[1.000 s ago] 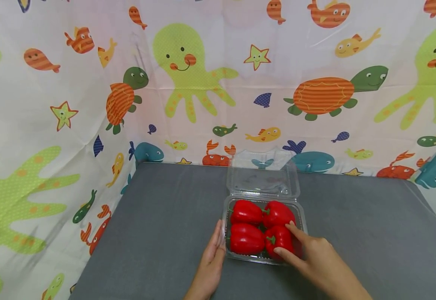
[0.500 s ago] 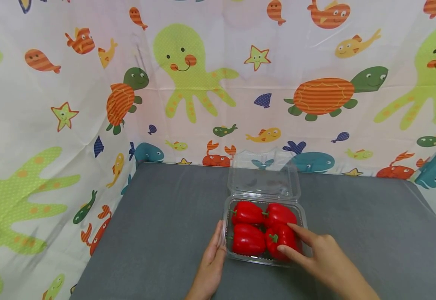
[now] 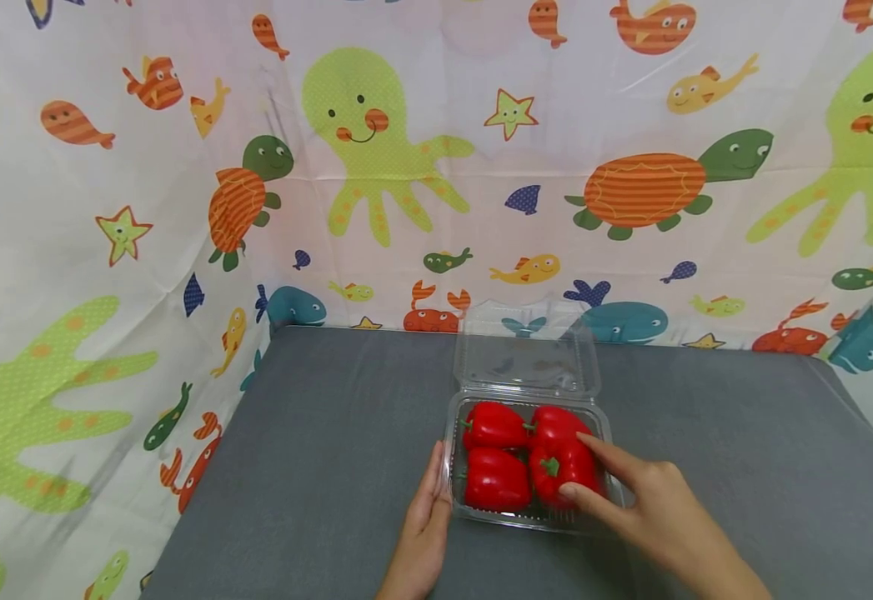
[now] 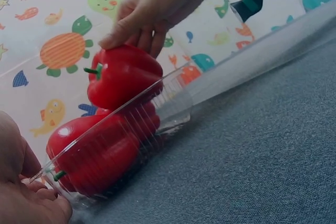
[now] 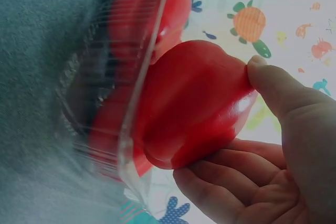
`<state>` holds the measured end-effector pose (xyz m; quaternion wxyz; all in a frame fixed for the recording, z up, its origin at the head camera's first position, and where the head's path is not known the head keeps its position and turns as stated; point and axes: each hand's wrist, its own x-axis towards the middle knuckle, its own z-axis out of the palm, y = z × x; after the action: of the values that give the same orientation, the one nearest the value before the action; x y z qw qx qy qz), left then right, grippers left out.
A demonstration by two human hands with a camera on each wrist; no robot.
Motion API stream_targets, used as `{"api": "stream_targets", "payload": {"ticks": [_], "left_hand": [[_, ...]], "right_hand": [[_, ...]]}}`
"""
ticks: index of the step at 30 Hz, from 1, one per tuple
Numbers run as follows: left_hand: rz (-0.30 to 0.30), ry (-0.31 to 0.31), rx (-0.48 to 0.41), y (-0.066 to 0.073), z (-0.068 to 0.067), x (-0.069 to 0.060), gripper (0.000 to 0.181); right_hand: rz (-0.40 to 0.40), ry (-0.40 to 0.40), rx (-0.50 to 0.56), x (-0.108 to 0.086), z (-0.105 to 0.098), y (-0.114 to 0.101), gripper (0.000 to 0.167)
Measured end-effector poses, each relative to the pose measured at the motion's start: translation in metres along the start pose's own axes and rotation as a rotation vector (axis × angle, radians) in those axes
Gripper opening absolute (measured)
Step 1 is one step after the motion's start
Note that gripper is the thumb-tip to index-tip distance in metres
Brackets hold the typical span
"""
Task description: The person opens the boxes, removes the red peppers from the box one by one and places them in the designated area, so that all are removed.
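Cloth (image 3: 447, 92) printed with sea creatures stands round the far edge and both sides of the grey table (image 3: 706, 433) I am watching from my station. I take the step in hand to be handling one red pepper (image 3: 565, 475) at the near right of the clear box (image 3: 511, 519); whether it is going in or out I can't tell. My view of the right hand (image 3: 654, 500) shows thumb and fingertips pinching that pepper, raised partly above the rim, stem toward the left. The left hand (image 3: 423, 525) lies along the left wall, fingers straight and close together. For the next move, I'd want a firm pinch, room over the rim and the box kept steady. Inside rest a far left pepper (image 3: 494, 426), a near left pepper (image 3: 498, 480) and a far right pepper (image 3: 556, 421), partly hidden. Beyond them the lid (image 3: 526, 358) stands open toward the cloth, which shows a level crease across its far side.
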<state>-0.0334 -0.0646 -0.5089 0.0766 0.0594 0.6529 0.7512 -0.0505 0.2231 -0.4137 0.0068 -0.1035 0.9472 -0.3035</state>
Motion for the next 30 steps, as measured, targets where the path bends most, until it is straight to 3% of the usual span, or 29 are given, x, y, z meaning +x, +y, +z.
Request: {"api": "stream_targets", "payload": {"ticks": [6, 16, 23, 30], "left_hand": [[0.014, -0.011, 0.000, -0.001, 0.000, 0.001, 0.064], [-0.001, 0.001, -0.013, 0.000, 0.001, -0.002, 0.063], [0.017, -0.009, -0.033, 0.000, 0.001, -0.002, 0.063], [-0.014, 0.008, -0.011, 0.000, 0.002, -0.004, 0.064]], "right_hand": [[-0.072, 0.114, -0.044, 0.000, -0.011, 0.001, 0.076], [-0.073, 0.221, -0.104, 0.002, -0.029, 0.010, 0.079], [-0.043, 0.241, -0.122, 0.002, -0.036, 0.019, 0.083], [-0.068, 0.277, -0.145, 0.005, -0.039, 0.029, 0.083]]}}
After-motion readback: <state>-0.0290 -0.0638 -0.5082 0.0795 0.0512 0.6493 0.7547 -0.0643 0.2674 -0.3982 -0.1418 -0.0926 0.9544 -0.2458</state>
